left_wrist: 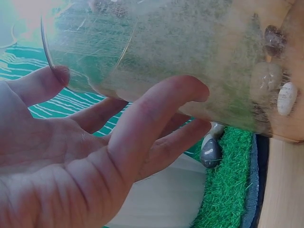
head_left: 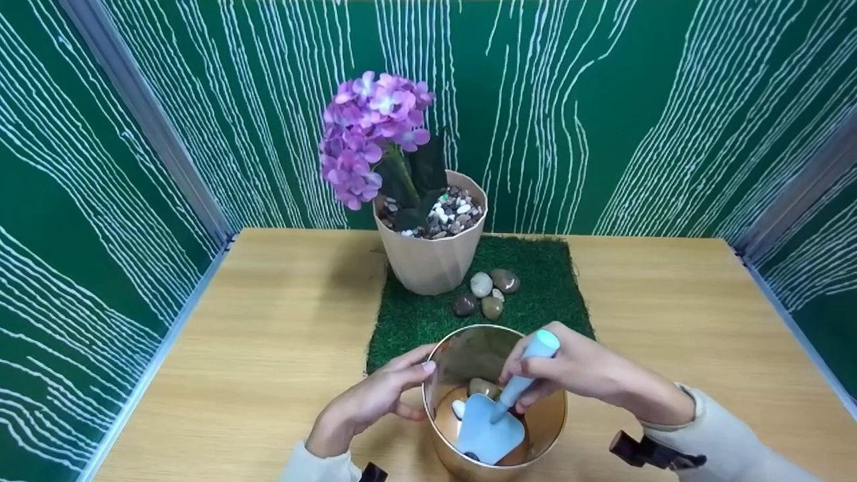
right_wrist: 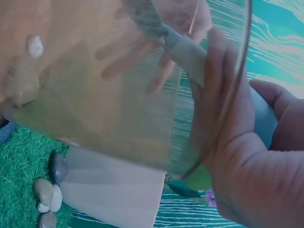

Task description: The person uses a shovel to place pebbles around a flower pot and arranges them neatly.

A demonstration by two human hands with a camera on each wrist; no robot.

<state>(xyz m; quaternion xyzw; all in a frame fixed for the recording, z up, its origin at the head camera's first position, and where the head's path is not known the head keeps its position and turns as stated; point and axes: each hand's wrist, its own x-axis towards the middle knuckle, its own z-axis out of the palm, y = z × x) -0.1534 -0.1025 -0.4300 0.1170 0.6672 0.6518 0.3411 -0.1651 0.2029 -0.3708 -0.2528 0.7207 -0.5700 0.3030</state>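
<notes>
A clear, amber-tinted glass container (head_left: 558, 435) stands at the front of the table, holding several stones. My right hand (head_left: 569, 368) grips the handle of a light-blue hand trowel (head_left: 492, 432), whose blade points down inside the container. At the container's left side, my left hand (head_left: 375, 398) rests its spread fingers on the glass near the rim. The left wrist view shows its thumb (left_wrist: 156, 107) lying along the outside of the glass. A white pebble (left_wrist: 287, 99) and a brown stone (head_left: 483, 387) show inside; the blade hides part of the bottom.
Behind the container lies a green turf mat (head_left: 542, 268) with several smooth stones (head_left: 492, 307) on it. A pale ribbed pot (head_left: 432, 264) with purple flowers (head_left: 375, 134) and gravel stands at its back left. Green patterned panels (head_left: 643, 120) enclose the wooden table (head_left: 268, 321).
</notes>
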